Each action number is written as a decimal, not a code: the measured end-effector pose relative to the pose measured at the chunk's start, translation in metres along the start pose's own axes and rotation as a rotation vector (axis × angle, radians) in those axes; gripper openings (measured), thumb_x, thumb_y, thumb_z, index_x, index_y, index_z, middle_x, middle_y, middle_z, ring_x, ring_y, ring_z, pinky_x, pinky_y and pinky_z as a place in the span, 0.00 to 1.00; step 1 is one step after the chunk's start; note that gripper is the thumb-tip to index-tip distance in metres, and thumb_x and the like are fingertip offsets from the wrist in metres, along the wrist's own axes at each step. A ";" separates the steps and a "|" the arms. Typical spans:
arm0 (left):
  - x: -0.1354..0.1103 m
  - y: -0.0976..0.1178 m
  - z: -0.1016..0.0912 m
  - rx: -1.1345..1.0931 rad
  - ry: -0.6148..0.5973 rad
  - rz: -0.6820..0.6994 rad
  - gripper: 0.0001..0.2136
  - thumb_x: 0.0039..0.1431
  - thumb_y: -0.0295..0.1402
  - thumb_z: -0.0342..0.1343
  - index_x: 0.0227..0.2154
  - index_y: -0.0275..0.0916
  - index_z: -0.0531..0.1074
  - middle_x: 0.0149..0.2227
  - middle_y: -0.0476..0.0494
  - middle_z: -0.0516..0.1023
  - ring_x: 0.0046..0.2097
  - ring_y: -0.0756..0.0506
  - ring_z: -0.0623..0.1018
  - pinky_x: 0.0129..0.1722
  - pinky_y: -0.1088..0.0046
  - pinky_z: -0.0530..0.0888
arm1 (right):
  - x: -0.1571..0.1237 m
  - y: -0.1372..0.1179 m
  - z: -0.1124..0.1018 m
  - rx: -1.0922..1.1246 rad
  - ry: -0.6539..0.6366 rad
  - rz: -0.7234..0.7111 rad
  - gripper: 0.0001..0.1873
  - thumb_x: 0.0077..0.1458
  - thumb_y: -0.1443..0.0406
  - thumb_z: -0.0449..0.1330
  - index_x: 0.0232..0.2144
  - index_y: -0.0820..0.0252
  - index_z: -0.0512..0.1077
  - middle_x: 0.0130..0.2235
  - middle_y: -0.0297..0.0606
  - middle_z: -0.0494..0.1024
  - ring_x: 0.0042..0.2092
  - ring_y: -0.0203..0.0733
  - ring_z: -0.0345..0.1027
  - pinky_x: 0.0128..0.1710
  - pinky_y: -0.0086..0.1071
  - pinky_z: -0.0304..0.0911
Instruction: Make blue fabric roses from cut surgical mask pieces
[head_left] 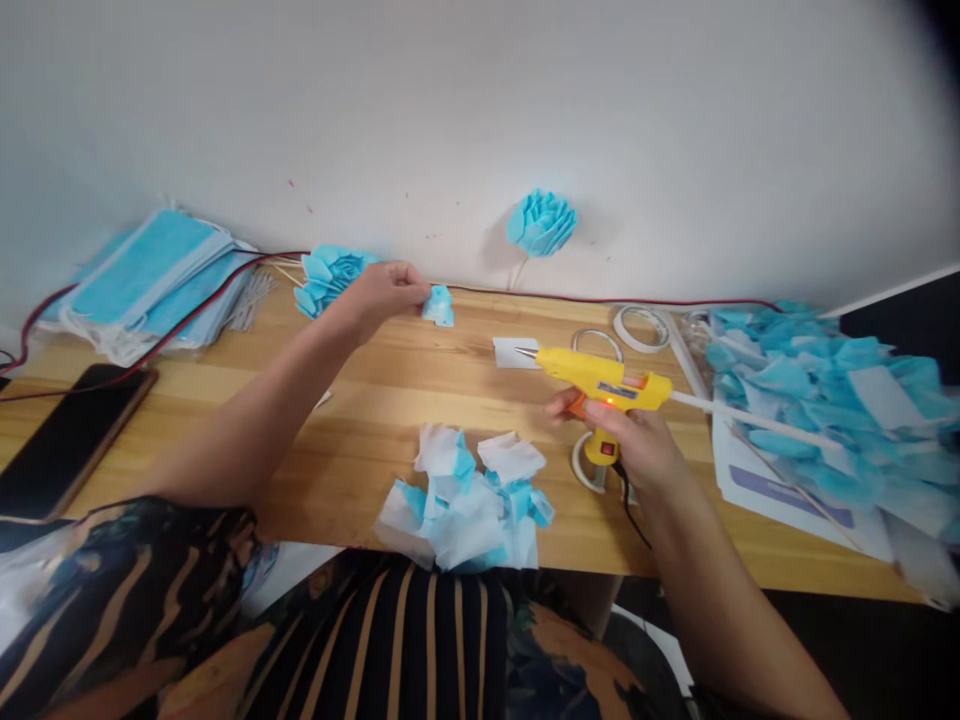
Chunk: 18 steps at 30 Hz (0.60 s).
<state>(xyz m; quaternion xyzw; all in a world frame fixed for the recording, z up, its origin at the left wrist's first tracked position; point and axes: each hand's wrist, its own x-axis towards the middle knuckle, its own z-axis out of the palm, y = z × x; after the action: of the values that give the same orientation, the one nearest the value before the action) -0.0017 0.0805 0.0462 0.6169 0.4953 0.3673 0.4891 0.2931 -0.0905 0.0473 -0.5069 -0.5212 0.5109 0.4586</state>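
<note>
My right hand is wrapped round a yellow hot glue gun, its nozzle pointing left and a red light glowing on its body. A long white glue stick runs out of its back end. My left hand, arm stretched forward, pinches a small blue and white fabric piece near the back edge of the table. Just left of that hand lies a blue fabric flower, partly hidden by it. Below and between the hands is a loose pile of blue and white pieces at the front edge.
Blue face masks are stacked at back left, above a phone. A blue flower on a stick leans by the wall. Tape rolls and a big heap of blue pieces lie right. A red-black cable runs along the back.
</note>
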 end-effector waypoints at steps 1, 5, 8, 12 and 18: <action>-0.011 0.003 0.005 -0.089 -0.043 -0.018 0.06 0.51 0.32 0.62 0.25 0.37 0.70 0.25 0.49 0.75 0.31 0.49 0.76 0.42 0.63 0.78 | -0.001 -0.001 0.002 0.002 0.002 -0.009 0.17 0.53 0.49 0.68 0.34 0.57 0.81 0.36 0.38 0.85 0.35 0.41 0.78 0.42 0.37 0.74; -0.046 0.006 0.021 -0.204 -0.122 -0.032 0.09 0.52 0.33 0.64 0.26 0.37 0.69 0.25 0.49 0.77 0.31 0.48 0.80 0.38 0.63 0.82 | -0.006 -0.004 0.011 -0.047 -0.007 -0.044 0.18 0.55 0.48 0.66 0.33 0.56 0.80 0.34 0.39 0.84 0.37 0.43 0.77 0.42 0.39 0.74; -0.058 0.004 0.028 -0.214 -0.102 -0.023 0.10 0.52 0.33 0.65 0.27 0.37 0.68 0.25 0.49 0.77 0.30 0.48 0.80 0.34 0.66 0.82 | -0.008 -0.003 0.018 -0.085 -0.044 -0.064 0.22 0.59 0.45 0.62 0.32 0.56 0.79 0.34 0.40 0.82 0.38 0.44 0.76 0.42 0.40 0.73; -0.064 0.000 0.031 -0.236 -0.086 -0.009 0.11 0.52 0.34 0.66 0.29 0.37 0.69 0.26 0.48 0.79 0.30 0.47 0.81 0.34 0.68 0.82 | -0.008 0.001 0.026 -0.082 -0.096 -0.062 0.23 0.61 0.44 0.60 0.33 0.55 0.79 0.34 0.39 0.81 0.37 0.43 0.75 0.41 0.38 0.72; -0.068 -0.001 0.035 -0.252 -0.120 0.025 0.15 0.54 0.35 0.66 0.42 0.36 0.73 0.28 0.49 0.81 0.32 0.47 0.83 0.36 0.69 0.81 | -0.004 0.002 0.038 -0.062 -0.111 -0.005 0.26 0.57 0.40 0.60 0.32 0.57 0.78 0.34 0.40 0.81 0.33 0.41 0.72 0.35 0.36 0.70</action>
<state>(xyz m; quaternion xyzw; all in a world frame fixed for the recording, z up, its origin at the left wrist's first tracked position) 0.0141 0.0061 0.0385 0.5775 0.4073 0.3954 0.5868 0.2553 -0.0976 0.0432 -0.4905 -0.5625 0.5207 0.4146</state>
